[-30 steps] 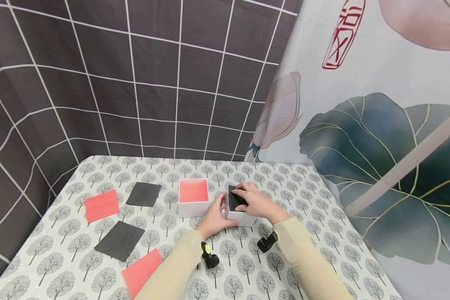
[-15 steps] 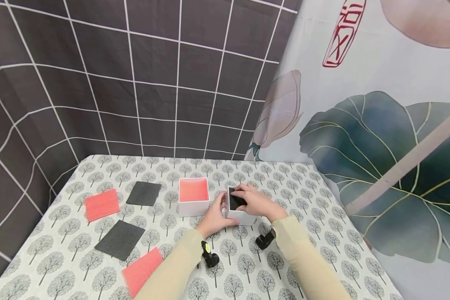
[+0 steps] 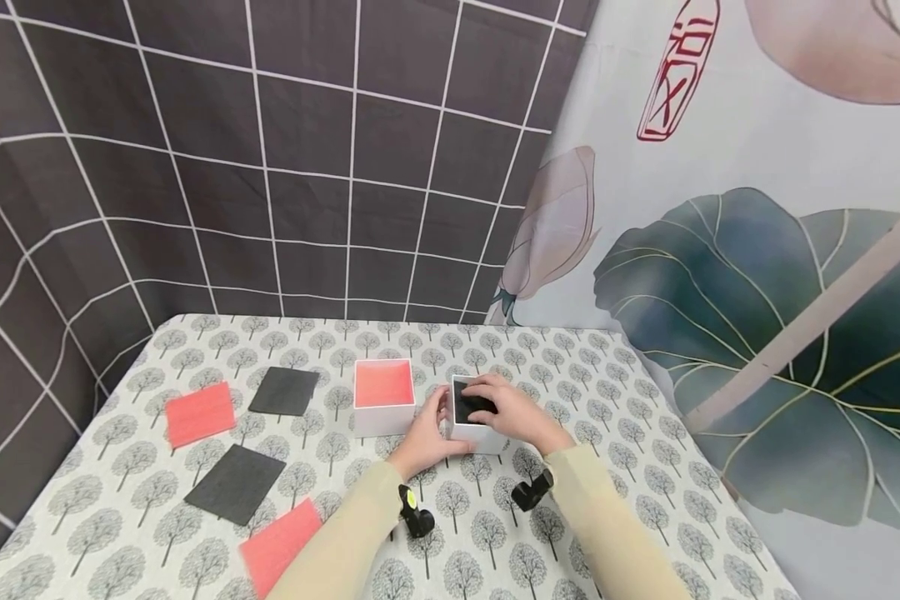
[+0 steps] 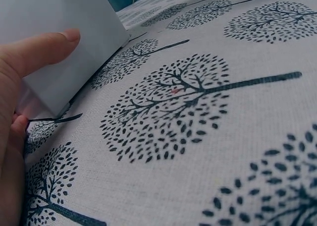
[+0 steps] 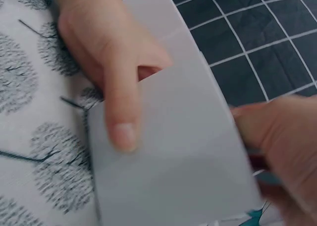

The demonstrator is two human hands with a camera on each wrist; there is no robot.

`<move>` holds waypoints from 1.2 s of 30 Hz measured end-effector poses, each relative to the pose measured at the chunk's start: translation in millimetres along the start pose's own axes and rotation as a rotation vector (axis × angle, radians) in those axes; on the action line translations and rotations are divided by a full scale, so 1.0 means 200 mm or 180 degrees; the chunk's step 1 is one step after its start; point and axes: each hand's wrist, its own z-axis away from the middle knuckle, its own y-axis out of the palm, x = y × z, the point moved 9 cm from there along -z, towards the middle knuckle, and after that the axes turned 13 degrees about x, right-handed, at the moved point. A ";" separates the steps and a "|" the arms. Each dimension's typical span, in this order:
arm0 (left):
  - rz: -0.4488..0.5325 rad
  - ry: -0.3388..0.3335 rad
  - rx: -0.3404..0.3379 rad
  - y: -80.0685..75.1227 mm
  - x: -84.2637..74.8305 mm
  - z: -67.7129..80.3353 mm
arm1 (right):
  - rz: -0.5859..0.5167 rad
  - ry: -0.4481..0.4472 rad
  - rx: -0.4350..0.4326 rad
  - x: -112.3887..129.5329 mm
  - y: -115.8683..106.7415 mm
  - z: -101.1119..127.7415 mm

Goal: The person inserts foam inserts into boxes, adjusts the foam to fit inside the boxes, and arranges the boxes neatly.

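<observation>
My left hand [image 3: 423, 442] grips a small white box [image 3: 482, 439] at its near left corner. In the left wrist view its thumb [image 4: 47, 50] lies along the box's white side [image 4: 79, 67]. At the box's mouth, my right hand [image 3: 521, 414] holds a black sheet [image 3: 465, 406] that sits inside the walls; its fingertips are partly hidden within. In the right wrist view, the right hand [image 5: 290, 146] reaches over the far edge, and the left hand [image 5: 119, 82] spans the near corner.
Just left stands a second white box [image 3: 385, 422] with a red lining [image 3: 384, 385]. Further left lie two red sheets, one far [image 3: 200, 414] and one near [image 3: 280, 542], partly under the left sleeve, plus a small black sheet [image 3: 283, 391] and a larger black sheet [image 3: 236, 483].
The black sheet, which stuck up above the box rim a second ago, has sunk down inside it with my right hand. My left hand keeps its grip on the box.
</observation>
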 end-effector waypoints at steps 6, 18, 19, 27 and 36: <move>0.0026 0.0056 0.0004 0.01 -0.01 0.00 | -0.0533 -0.0065 -0.0822 -0.04 -0.06 0.12; -0.0146 -0.0083 -0.0010 0.02 -0.05 0.04 | -0.1599 -0.0079 -0.1180 -0.11 -0.05 0.25; -0.0172 -0.0101 -0.0010 0.02 -0.05 0.05 | -0.1695 -0.0070 -0.1151 -0.10 -0.05 0.25; -0.0595 -0.0295 0.0096 0.01 -0.14 0.18 | -0.2450 -0.0016 -0.0946 -0.12 0.04 0.26; -0.0887 -0.0488 0.0448 0.03 -0.20 0.30 | -0.2973 -0.0195 -0.0951 -0.21 0.14 0.23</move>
